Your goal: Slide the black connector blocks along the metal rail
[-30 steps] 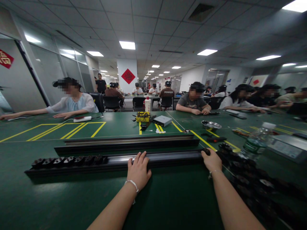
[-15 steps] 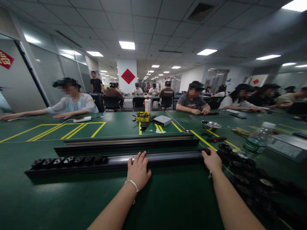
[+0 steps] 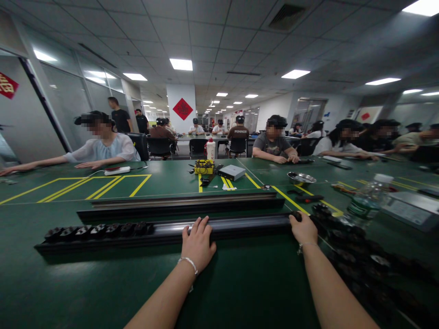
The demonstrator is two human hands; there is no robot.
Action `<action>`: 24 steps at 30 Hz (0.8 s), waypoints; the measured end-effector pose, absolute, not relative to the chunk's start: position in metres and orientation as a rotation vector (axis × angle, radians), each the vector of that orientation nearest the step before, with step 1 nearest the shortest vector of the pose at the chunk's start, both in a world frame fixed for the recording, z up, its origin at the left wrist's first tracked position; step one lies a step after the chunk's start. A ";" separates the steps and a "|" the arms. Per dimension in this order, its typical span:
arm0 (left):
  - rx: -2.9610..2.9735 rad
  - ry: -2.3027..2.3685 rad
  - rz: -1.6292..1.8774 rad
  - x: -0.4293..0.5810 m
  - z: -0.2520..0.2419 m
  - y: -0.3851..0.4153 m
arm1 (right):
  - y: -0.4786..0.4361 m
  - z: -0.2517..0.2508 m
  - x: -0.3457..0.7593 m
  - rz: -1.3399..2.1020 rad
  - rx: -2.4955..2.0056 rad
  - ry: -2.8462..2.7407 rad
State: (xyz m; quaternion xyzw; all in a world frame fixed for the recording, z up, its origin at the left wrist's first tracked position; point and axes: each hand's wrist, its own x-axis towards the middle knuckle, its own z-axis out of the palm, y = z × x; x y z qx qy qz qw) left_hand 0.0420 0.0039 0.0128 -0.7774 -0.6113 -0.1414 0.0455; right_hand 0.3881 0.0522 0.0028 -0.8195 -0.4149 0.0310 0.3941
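Observation:
A long black rail point(image 3: 254, 224) with a shiny grey channel lies across the green table in front of me. Several black socket-like modules point(image 3: 99, 230) sit in a row along its left part. On the middle of the rail rests my left hand point(image 3: 198, 246), its fingers stretched over the channel and its thumb apart. At the rail's right end, my right hand point(image 3: 304, 228) is closed around a small dark module point(image 3: 295, 215), mostly covered by the fingers. Many more loose black modules point(image 3: 356, 249) are heaped to the right of my right hand.
Behind the rail lies a second black rail point(image 3: 181, 208). Farther back are a yellow box with cables point(image 3: 204, 168), a grey box point(image 3: 232, 172) and a metal bowl point(image 3: 301, 178). A water bottle point(image 3: 368, 201) stands right. Several people sit around the table.
My hands, the rail and the modules look almost unchanged. In the left background, a standing person in black has shifted and a second one has come into sight.

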 end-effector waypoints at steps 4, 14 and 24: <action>-2.370 -1.869 -0.430 0.042 0.013 0.004 | 0.052 0.003 0.388 0.076 -2.082 -1.039; -2.365 -1.866 -0.430 0.042 0.012 0.004 | 0.054 -0.001 0.391 0.017 -2.077 -1.043; -2.373 -1.851 -0.457 0.041 0.009 0.005 | 0.055 -0.001 0.393 0.012 -2.113 -1.022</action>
